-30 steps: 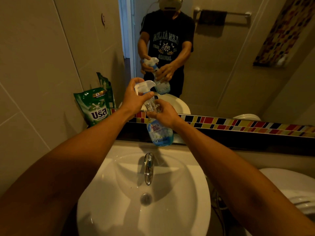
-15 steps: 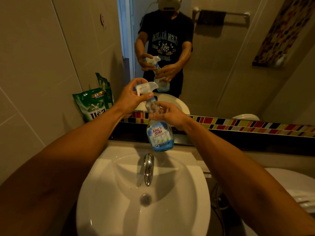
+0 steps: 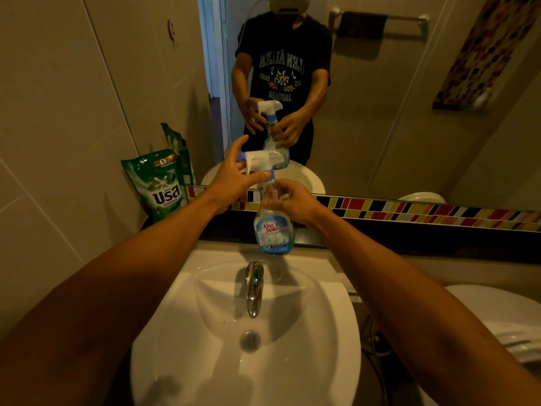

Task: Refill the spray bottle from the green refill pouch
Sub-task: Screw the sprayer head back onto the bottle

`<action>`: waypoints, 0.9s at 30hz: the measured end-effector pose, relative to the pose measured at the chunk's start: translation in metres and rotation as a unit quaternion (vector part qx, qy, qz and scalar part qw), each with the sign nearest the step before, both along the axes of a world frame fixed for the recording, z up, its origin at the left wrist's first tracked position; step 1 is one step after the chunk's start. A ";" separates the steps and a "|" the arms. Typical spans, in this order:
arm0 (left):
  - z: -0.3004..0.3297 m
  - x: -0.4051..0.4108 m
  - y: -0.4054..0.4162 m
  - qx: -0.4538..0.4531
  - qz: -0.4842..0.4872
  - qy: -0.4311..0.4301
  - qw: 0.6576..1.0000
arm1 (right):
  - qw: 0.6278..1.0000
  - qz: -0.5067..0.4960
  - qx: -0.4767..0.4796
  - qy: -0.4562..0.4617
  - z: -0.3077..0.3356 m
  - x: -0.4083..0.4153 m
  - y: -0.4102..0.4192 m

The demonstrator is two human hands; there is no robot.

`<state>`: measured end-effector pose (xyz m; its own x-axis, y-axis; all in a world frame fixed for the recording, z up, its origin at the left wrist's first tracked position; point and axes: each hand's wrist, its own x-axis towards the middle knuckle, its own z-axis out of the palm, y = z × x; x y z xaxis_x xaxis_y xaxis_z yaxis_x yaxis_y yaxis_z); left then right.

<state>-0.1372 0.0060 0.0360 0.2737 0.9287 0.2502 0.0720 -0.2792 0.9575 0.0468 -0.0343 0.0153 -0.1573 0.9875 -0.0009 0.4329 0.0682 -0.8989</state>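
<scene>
A clear spray bottle (image 3: 273, 234) with a blue "King's Stella" label is held upright above the back of the sink. My right hand (image 3: 289, 202) grips its neck. My left hand (image 3: 234, 177) holds the collar just under the white trigger head (image 3: 262, 159), thumb and fingers around it, index finger raised. A little blue liquid shows at the bottle's bottom. The green refill pouch (image 3: 161, 187) stands upright on the dark ledge at the left, leaning on the tiled wall, apart from both hands.
A white sink (image 3: 205, 332) with a chrome tap (image 3: 254, 288) lies below the bottle. The mirror (image 3: 380, 98) behind the ledge reflects a person and the bottle. A coloured tile strip (image 3: 424, 212) runs under it. A toilet (image 3: 497, 312) is at the right.
The bottle has come slightly nearer and lower over the sink. My left hand has shifted its hold around the trigger head's collar, the index finger now lifted.
</scene>
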 end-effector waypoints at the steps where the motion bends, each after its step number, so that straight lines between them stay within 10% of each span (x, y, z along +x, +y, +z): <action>1: -0.004 0.001 -0.002 -0.016 0.001 -0.010 1.000 | 1.000 -0.009 0.005 -0.006 -0.003 0.003 0.001; 14: -0.111 0.037 -0.024 -0.146 0.020 0.146 0.978 | 0.997 -0.073 0.002 0.006 -0.029 0.042 0.014; 27: -0.115 0.110 -0.005 -0.213 -0.088 0.092 0.969 | 0.993 -0.108 -0.003 0.042 -0.052 0.097 0.038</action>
